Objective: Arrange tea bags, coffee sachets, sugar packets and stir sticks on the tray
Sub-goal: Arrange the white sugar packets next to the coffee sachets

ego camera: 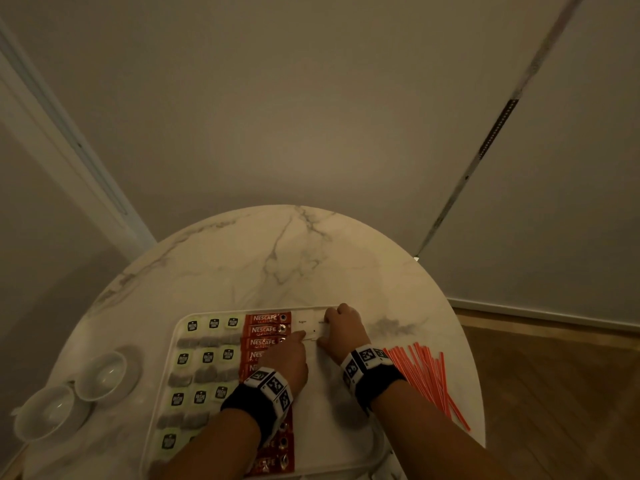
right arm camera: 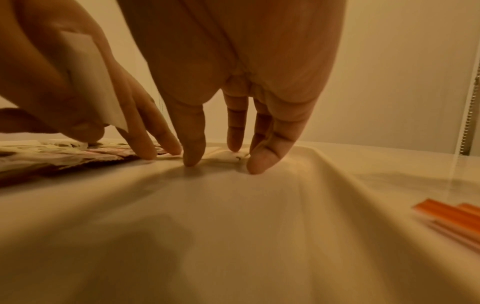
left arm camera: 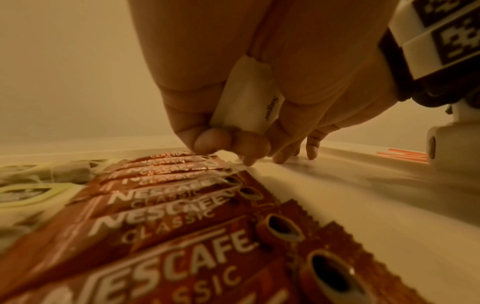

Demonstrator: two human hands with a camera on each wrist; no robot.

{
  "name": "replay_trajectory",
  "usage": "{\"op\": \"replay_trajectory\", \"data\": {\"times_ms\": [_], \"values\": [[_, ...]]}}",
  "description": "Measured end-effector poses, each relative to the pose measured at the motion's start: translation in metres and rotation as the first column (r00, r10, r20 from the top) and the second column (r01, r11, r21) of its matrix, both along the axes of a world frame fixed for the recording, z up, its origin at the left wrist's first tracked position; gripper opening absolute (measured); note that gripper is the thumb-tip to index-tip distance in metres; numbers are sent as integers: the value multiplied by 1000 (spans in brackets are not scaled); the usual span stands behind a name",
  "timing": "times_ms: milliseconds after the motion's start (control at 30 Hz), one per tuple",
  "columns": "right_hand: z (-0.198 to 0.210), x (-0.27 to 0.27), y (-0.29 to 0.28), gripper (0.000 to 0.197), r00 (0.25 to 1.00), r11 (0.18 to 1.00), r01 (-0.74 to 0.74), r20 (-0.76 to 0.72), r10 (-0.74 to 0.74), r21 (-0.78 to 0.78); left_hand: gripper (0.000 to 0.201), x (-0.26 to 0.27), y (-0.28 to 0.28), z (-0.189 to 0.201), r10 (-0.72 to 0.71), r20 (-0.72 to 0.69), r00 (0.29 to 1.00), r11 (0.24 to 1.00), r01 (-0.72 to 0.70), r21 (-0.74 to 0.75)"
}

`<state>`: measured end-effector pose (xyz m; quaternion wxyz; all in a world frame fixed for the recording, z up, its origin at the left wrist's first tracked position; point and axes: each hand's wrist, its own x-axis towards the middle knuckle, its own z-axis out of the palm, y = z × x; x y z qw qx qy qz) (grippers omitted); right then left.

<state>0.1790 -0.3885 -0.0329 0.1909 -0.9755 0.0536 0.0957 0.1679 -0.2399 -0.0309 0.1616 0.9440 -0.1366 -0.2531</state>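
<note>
At the tray's far edge sugar packets are being laid — spares clasped in the left hand, right hand's fingers straight, pressing; next, alignment beside the coffee sachets is called for.

**Three views, one tray**

Head camera looks steeply down from above at the table and tray; both wrist cameras sit low over the tray, close behind the fingers, facing the wall; all share the tray's far end.

Left hand curled with fingers pointing down; right hand spread, straight fingertips pressing downward, both wrists banded.
</note>
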Motion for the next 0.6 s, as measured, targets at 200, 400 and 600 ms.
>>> {"op": "replay_trajectory", "data": {"times_ms": [200,400,600], "values": [[1,-1,1,37,1000,1000,4,1,-4,19,49,0,-1,11,-36,70,997,999,39,-35],[2,-2,0,37,1000,1000,-2,-22,3,21,56,10,-2,12,-109,90,990,994,110,-10],[1,-2,-1,36,999,1000,18,-37,-17,25,53,13,0,7,-156,80,984,988,156,12]]}}
